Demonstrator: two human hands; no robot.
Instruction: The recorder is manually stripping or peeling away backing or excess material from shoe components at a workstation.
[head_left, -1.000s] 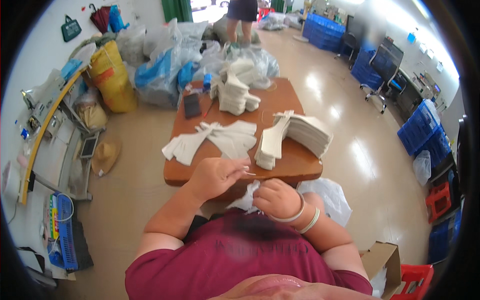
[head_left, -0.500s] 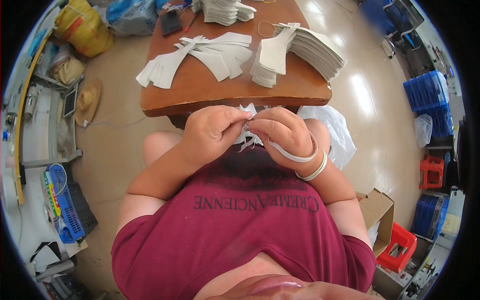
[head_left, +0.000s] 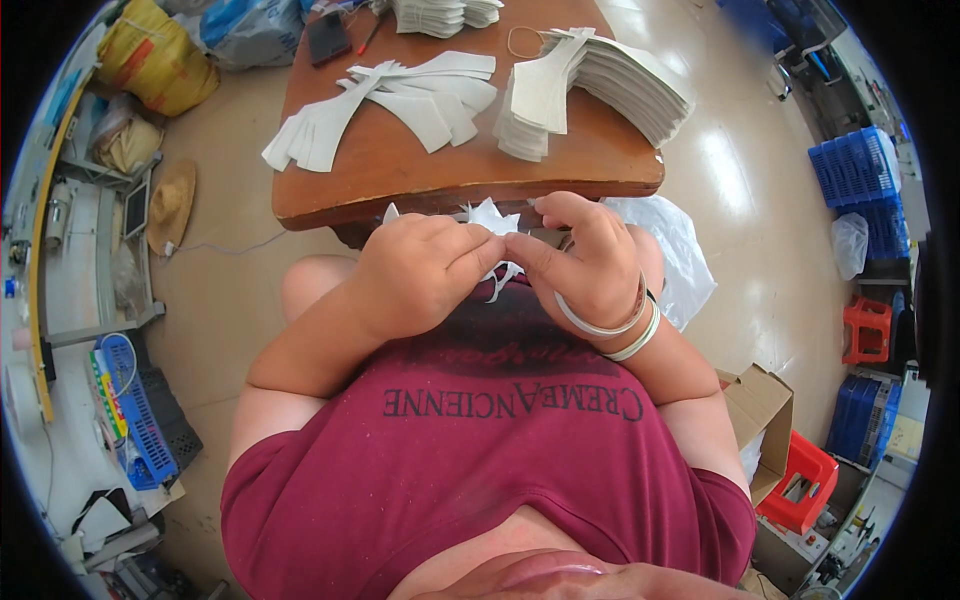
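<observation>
My left hand (head_left: 425, 272) is closed in front of the table edge, thumb and fingertips pressed together on a white sheet piece (head_left: 391, 214). Only a pointed corner of that piece shows past the knuckles; the rest is hidden. My right hand (head_left: 590, 265) has its thumb against the left fingertips, while its index finger is lifted away from the thumb. White bands circle the right wrist. Below and between the hands lie jagged white scraps (head_left: 492, 218), with thin strips hanging over my lap.
On the brown table (head_left: 450, 185) lie fanned white curved pieces (head_left: 420, 105), a thick stack of them (head_left: 625, 90) and another stack (head_left: 440, 15). A dark phone-like object (head_left: 328, 40) is at the far left. A clear plastic bag (head_left: 675, 260) rests by my right knee.
My right fingers have parted from their pinch and the index finger has lifted. My left hand has turned and moved slightly down, and a white corner now shows beyond it.
</observation>
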